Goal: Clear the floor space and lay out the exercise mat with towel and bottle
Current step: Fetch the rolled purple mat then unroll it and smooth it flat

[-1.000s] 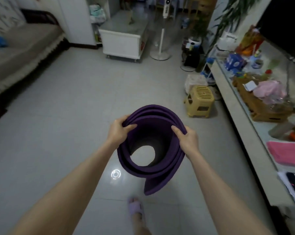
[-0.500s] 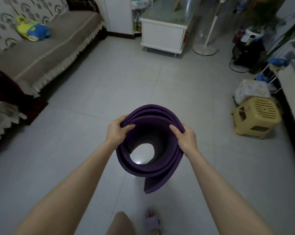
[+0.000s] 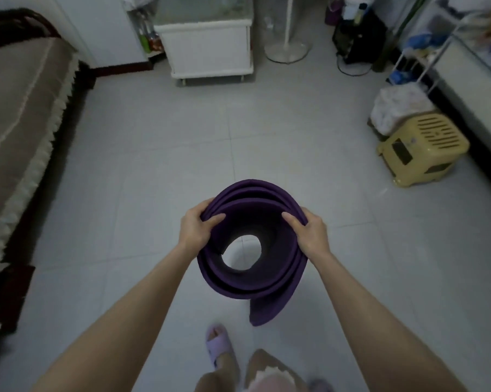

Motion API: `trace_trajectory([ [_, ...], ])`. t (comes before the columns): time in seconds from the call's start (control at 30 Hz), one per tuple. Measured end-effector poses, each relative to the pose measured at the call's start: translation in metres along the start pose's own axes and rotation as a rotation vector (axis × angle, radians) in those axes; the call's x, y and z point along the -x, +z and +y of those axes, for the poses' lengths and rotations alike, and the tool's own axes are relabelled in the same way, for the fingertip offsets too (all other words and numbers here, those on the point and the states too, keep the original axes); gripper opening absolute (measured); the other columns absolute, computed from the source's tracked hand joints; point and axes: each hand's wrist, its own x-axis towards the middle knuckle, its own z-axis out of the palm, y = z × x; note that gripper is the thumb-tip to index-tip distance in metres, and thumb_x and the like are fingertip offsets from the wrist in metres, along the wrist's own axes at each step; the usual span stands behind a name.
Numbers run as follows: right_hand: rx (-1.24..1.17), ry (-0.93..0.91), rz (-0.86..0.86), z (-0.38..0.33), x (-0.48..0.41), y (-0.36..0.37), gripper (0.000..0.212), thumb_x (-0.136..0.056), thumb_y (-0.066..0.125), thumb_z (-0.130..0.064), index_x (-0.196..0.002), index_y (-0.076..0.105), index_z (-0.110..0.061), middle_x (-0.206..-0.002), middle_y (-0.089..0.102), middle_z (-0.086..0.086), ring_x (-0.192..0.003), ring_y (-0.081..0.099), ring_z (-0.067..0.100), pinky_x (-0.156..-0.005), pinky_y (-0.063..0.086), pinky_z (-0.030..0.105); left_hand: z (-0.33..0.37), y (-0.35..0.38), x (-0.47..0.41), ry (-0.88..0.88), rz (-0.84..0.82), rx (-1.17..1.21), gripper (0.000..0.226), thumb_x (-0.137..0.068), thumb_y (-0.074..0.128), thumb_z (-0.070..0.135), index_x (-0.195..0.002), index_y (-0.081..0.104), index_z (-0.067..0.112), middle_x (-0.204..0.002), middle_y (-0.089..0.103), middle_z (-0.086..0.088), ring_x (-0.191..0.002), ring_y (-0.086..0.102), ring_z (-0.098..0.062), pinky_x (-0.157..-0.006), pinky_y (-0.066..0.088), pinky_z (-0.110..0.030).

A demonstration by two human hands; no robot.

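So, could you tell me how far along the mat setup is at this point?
Done: the middle of the floor looks open, with the stool off to the right. In hand: the left hand and right hand grip the rolled mat by its top rim, its loose end hanging. Left: unrolling it on the floor, then adding the towel and bottle; neither is set out yet.

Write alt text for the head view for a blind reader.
A person's left hand and right hand grip the rim of a loosely rolled purple exercise mat, held end-on above a pale tiled floor, its loose end hanging down. A sofa lies to the left, a yellow plastic stool to the right, and a white cabinet stands ahead.
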Motion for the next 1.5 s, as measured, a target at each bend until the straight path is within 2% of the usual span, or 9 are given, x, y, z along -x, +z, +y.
trace_trajectory([
  [0.13,-0.055,0.1,0.153,0.0,-0.037,0.032,0.03,-0.09,0.063,-0.034,-0.112,0.067,-0.014,-0.093,0.067,-0.007,-0.089,0.061,0.011,-0.078,0.045,0.013,0.002,-0.008,-0.084,0.083,-0.178,-0.066,0.037,-0.085,0.067,0.011,-0.122,0.062,0.015,-0.102,0.068,0.005,-0.089,0.063,-0.005,-0.082,0.048,-0.013],
  [0.23,-0.097,0.16,0.266,0.005,-0.067,0.047,0.033,-0.09,0.063,-0.035,-0.116,0.066,-0.014,-0.098,0.067,-0.006,-0.094,0.062,0.012,-0.089,0.047,0.024,0.006,-0.001,-0.146,0.139,-0.314,-0.119,0.038,-0.085,0.068,0.011,-0.122,0.063,0.015,-0.104,0.069,0.004,-0.093,0.065,-0.01,-0.088,0.049,-0.02],
  [0.5,-0.111,0.324,0.482,0.03,-0.138,0.067,0.033,-0.092,0.061,-0.031,-0.119,0.064,-0.013,-0.098,0.066,-0.004,-0.09,0.06,0.013,-0.08,0.044,0.019,-0.001,0.053,-0.267,0.228,-0.583,-0.171,0.037,-0.085,0.067,0.009,-0.122,0.062,0.013,-0.104,0.068,0.006,-0.09,0.063,0.003,-0.082,0.045,-0.006],
  [0.67,-0.141,0.434,0.607,0.062,-0.165,0.066,0.032,-0.091,0.063,-0.035,-0.118,0.065,-0.017,-0.095,0.067,-0.007,-0.092,0.063,0.015,-0.086,0.049,0.028,-0.013,0.103,-0.321,0.299,-0.767,-0.21,0.039,-0.083,0.069,0.008,-0.119,0.062,0.021,-0.096,0.067,0.031,-0.092,0.062,0.01,-0.09,0.045,-0.012],
  [0.8,-0.184,0.488,0.683,0.082,-0.179,0.065,0.034,-0.09,0.063,-0.034,-0.12,0.064,-0.017,-0.095,0.067,-0.008,-0.09,0.062,0.012,-0.082,0.046,0.022,-0.019,0.139,-0.35,0.33,-0.878,-0.243,0.043,-0.083,0.069,0.011,-0.125,0.06,0.014,-0.107,0.066,0.015,-0.093,0.061,0.012,-0.096,0.044,-0.017],
  [0.93,-0.214,0.524,0.752,0.094,-0.194,0.074,0.034,-0.09,0.063,-0.034,-0.12,0.064,-0.017,-0.095,0.066,-0.007,-0.088,0.061,0.011,-0.076,0.045,0.015,-0.022,0.165,-0.375,0.364,-0.934,-0.287,0.044,-0.083,0.069,0.011,-0.126,0.059,0.012,-0.113,0.064,0.005,-0.101,0.062,-0.008,-0.098,0.044,-0.022],
  [1.03,-0.24,0.551,0.826,0.104,-0.208,0.088,0.034,-0.09,0.063,-0.033,-0.121,0.064,-0.018,-0.099,0.067,-0.007,-0.094,0.062,0.013,-0.085,0.047,0.024,-0.03,0.179,-0.394,0.378,-0.987,-0.301,0.044,-0.083,0.07,0.01,-0.126,0.06,0.011,-0.114,0.065,0.002,-0.103,0.062,-0.014,-0.097,0.044,-0.022],
  [1.23,-0.285,0.628,0.88,0.124,-0.233,0.128,0.038,-0.089,0.063,-0.04,-0.124,0.062,-0.024,-0.105,0.069,-0.007,-0.101,0.064,0.017,-0.095,0.051,0.04,-0.064,0.187,-0.422,0.458,-0.994,-0.419,0.043,-0.083,0.07,0.008,-0.125,0.06,0.01,-0.109,0.063,0.007,-0.1,0.061,-0.014,-0.086,0.039,-0.001],
  [1.5,-0.363,0.588,0.949,0.127,-0.245,0.144,0.025,-0.087,0.065,-0.042,-0.109,0.063,-0.031,-0.094,0.066,-0.023,-0.091,0.062,0.0,-0.091,0.049,0.027,-0.068,0.206,-0.428,0.541,-0.893,-0.6,0.037,-0.082,0.071,0.029,-0.096,0.046,0.008,-0.081,0.058,-0.005,-0.071,0.054,-0.026,-0.065,0.04,-0.032],
])
